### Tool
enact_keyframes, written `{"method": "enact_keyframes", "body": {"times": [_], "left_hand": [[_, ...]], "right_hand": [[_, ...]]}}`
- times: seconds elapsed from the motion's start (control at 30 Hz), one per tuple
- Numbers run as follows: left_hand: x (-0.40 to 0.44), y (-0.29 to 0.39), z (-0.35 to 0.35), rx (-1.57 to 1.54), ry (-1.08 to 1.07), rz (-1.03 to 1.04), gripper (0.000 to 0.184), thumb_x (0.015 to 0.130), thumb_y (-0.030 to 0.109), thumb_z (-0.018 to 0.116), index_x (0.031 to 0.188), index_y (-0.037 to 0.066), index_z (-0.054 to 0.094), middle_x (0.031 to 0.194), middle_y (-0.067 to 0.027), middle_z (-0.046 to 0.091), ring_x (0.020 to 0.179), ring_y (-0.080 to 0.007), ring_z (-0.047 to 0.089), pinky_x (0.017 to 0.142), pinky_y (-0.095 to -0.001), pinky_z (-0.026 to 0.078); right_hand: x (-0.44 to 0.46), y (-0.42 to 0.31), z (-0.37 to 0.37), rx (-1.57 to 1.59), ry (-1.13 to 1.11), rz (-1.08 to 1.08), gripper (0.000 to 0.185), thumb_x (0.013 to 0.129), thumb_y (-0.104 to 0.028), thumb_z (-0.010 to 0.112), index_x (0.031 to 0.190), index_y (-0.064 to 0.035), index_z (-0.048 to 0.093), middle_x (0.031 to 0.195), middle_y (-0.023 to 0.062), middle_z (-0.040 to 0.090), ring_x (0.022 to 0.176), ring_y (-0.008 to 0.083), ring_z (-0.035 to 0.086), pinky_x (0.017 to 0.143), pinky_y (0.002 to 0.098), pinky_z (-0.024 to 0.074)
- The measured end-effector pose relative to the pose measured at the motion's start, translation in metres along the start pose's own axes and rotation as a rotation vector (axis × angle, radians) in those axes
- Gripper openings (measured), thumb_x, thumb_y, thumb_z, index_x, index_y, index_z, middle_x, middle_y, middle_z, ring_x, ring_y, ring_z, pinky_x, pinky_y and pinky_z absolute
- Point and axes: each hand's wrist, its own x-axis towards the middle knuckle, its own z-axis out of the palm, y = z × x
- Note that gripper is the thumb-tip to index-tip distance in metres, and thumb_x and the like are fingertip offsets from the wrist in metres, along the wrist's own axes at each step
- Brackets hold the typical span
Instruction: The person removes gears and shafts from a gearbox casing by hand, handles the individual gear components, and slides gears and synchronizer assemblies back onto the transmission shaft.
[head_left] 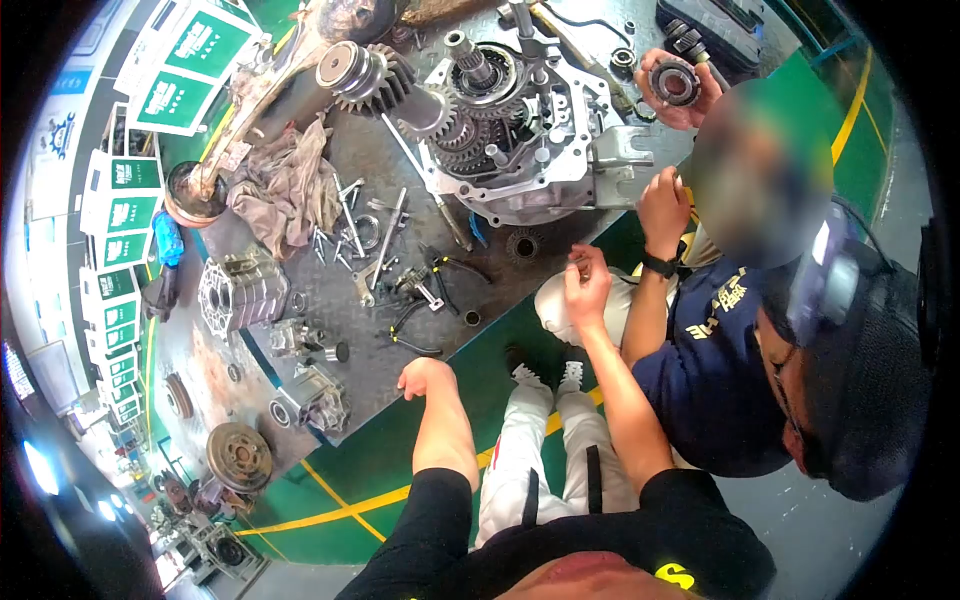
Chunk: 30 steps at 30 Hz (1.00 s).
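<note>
My left hand [427, 377] is at the near edge of the metal workbench [440, 300], its fingers curled in and no object visible in them. Raised in front of the bench's edge, my right hand [588, 288] has its fingers bent together; whether something small is between them I cannot make out. Pliers with black-and-yellow handles [408, 335] lie near my left hand. Beyond my right hand, a small gear [523, 245] rests on the bench beside an opened gearbox [520, 140] with its gears exposed. A small ring-shaped bushing [472, 318] sits by the edge.
A co-worker at my right holds a bearing [674, 84] in one hand; their other hand [664, 205], with a wristwatch, is close to mine. Wrenches [388, 240], a brown rag [285, 190], a metal housing [240, 292] and a round plate [239, 457] lie to the left.
</note>
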Motion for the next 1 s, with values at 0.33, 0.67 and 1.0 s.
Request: {"method": "enact_keyframes", "body": {"times": [0.33, 0.67, 1.0], "left_hand": [[0.0, 0.003, 0.003, -0.004, 0.045, -0.034, 0.048, 0.104, 0.04, 0.031, 0.124, 0.001, 0.05, 0.107, -0.0258, 0.07, 0.1, -0.0472, 0.066, 0.09, -0.0582, 0.051], [-0.007, 0.002, -0.014, -0.023, -0.071, -0.021, 0.048, 0.104, 0.04, 0.029, 0.126, 0.001, 0.048, 0.11, -0.0276, 0.068, 0.104, -0.0485, 0.065, 0.09, -0.0598, 0.051], [-0.01, 0.001, -0.018, -0.04, -0.089, 0.011, 0.047, 0.105, 0.04, 0.027, 0.126, 0.001, 0.044, 0.112, -0.0297, 0.066, 0.104, -0.0503, 0.064, 0.091, -0.06, 0.051]], "right_hand": [[-0.002, 0.0, 0.0, 0.0, 0.011, -0.042, 0.027, 0.084, -0.006, 0.061, 0.111, -0.0007, 0.061, 0.09, 0.0104, 0.065, 0.072, 0.0196, 0.063, 0.065, 0.0313, 0.0523], [-0.001, -0.007, 0.002, 0.025, 0.0, 0.037, 0.028, 0.083, -0.003, 0.059, 0.111, -0.0012, 0.061, 0.092, 0.0089, 0.063, 0.073, 0.0175, 0.061, 0.065, 0.0307, 0.0508], [0.001, 0.003, 0.0, 0.02, 0.002, -0.023, 0.03, 0.084, -0.003, 0.06, 0.114, -0.0025, 0.061, 0.095, 0.0088, 0.063, 0.075, 0.017, 0.06, 0.066, 0.0294, 0.0506]]}}
